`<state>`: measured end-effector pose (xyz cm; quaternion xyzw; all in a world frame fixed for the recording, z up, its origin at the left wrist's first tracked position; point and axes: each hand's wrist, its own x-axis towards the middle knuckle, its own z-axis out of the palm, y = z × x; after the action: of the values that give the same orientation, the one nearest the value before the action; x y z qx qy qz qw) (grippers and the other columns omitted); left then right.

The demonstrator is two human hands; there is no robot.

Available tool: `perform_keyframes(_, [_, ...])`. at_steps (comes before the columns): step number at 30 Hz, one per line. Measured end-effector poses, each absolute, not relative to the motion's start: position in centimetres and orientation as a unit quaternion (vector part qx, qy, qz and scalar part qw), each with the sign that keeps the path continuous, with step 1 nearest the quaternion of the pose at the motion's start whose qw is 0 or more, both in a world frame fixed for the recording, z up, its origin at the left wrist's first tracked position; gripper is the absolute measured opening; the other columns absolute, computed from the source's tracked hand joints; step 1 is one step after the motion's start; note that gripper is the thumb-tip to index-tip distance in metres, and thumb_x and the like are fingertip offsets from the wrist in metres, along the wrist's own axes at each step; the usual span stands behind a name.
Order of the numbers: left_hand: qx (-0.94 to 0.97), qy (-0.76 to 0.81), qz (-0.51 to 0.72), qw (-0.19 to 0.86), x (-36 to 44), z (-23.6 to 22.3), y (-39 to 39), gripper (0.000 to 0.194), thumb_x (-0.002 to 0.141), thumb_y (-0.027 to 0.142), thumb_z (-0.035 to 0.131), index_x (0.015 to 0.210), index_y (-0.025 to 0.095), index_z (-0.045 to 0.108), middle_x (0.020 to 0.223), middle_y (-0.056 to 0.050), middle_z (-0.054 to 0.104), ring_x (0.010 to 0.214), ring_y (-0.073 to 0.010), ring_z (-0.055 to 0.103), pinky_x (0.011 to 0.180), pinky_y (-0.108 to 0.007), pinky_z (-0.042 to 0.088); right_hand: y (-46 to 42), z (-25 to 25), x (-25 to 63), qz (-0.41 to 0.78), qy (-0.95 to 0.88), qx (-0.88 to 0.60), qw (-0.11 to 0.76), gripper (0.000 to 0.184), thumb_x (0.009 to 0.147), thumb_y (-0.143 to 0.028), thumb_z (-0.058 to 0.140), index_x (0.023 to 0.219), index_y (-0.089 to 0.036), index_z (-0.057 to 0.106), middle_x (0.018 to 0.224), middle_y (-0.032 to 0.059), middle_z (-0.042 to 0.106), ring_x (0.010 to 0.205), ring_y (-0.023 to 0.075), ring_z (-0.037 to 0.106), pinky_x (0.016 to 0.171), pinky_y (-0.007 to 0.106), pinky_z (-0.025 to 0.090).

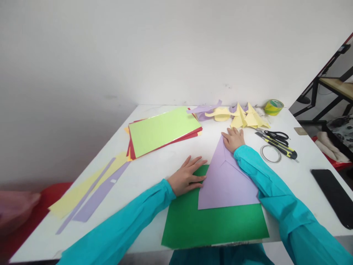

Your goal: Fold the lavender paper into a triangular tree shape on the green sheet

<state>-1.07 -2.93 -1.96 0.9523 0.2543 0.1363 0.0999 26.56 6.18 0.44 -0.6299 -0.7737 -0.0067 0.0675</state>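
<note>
A folded light-purple paper point(226, 186), pointed at its far end and creased along the middle, lies on a dark green sheet point(215, 228) at the table's front edge. My left hand point(188, 176) rests with fingers spread on the green sheet, its fingertips at the purple paper's left edge. At the far tip of the purple paper, my right hand point(233, 140) lies palm down, fingers stretched out and pressing on the paper. The right forearm covers part of the paper's right edge.
Behind lies a stack of coloured sheets topped by light green paper point(165, 129). Yellow folded paper shapes point(249, 117) and a tape roll point(274, 107) stand by the wall. Scissors point(277, 136), a utility knife point(280, 145), a thin ring point(270, 154), a phone point(333, 197): right. Purple strips point(96, 197): left.
</note>
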Motion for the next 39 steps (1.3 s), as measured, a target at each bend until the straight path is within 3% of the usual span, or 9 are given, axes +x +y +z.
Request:
perform_keyframes(16, [0.949, 0.269, 0.100, 0.128, -1.0, -0.1, -3.2, 0.039, 0.072, 0.044, 0.076, 0.109, 0.032, 0.069, 0.151, -0.010, 0.032, 0.141, -0.0331, 0.024, 0.112, -0.061, 0.012, 6.2, 0.6, 26.6, 0.004, -0.774, -0.629, 0.070, 0.044, 0.094, -0.037, 0.030, 0.132, -0.031, 0.051, 0.145, 0.0078, 0.040, 0.136, 0.0342, 0.025, 0.107, 0.064, 0.014])
perform_keyframes(22, [0.954, 0.259, 0.049, 0.142, -0.7, 0.6, -1.9, 0.051, 0.063, 0.056, 0.078, 0.107, 0.032, 0.070, 0.149, -0.014, 0.034, 0.138, -0.0397, 0.026, 0.106, -0.069, 0.012, 6.2, 0.5, 26.6, 0.006, -0.774, -0.628, 0.073, 0.044, 0.094, -0.036, 0.032, 0.132, -0.031, 0.052, 0.145, 0.0087, 0.041, 0.136, 0.0341, 0.026, 0.107, 0.063, 0.015])
perform_keyframes(24, [0.956, 0.254, 0.033, 0.142, 0.4, 1.2, -1.2, 0.043, 0.070, 0.057, 0.073, 0.103, 0.029, 0.071, 0.148, -0.013, 0.037, 0.136, -0.0387, 0.031, 0.106, -0.068, 0.018, 6.3, 0.5, 26.6, 0.006, -0.774, -0.629, 0.072, 0.043, 0.094, -0.036, 0.032, 0.132, -0.031, 0.052, 0.145, 0.0086, 0.041, 0.136, 0.0340, 0.026, 0.107, 0.063, 0.015])
perform_keyframes(28, [0.949, 0.287, 0.054, 0.120, 4.7, 2.1, -0.1, 0.042, 0.089, 0.044, 0.056, 0.122, 0.019, 0.060, 0.147, -0.016, 0.037, 0.136, -0.0322, 0.033, 0.109, -0.054, 0.030, 6.2, 0.6, 26.5, 0.003, -0.774, -0.630, 0.069, 0.044, 0.094, -0.036, 0.032, 0.132, -0.030, 0.052, 0.145, 0.0086, 0.041, 0.136, 0.0338, 0.026, 0.108, 0.062, 0.014])
perform_keyframes(31, [0.941, 0.323, 0.054, 0.086, 7.9, 1.5, 0.3, 0.049, 0.091, 0.042, 0.053, 0.131, 0.013, 0.051, 0.147, -0.019, 0.036, 0.138, -0.0343, 0.029, 0.111, -0.057, 0.024, 6.2, 0.6, 26.5, -0.001, -0.774, -0.630, 0.065, 0.044, 0.093, -0.037, 0.033, 0.133, -0.030, 0.051, 0.146, 0.0085, 0.040, 0.136, 0.0336, 0.026, 0.108, 0.060, 0.014])
perform_keyframes(39, [0.941, 0.323, 0.068, 0.075, 9.2, -1.0, 0.7, 0.050, 0.096, 0.044, 0.042, 0.138, 0.017, 0.043, 0.148, -0.014, 0.036, 0.139, -0.0295, 0.030, 0.111, -0.062, 0.014, 6.4, 0.4, 26.8, 0.003, -0.780, -0.622, 0.069, 0.044, 0.094, -0.039, 0.032, 0.133, -0.030, 0.051, 0.146, 0.0084, 0.040, 0.136, 0.0327, 0.027, 0.109, 0.058, 0.016])
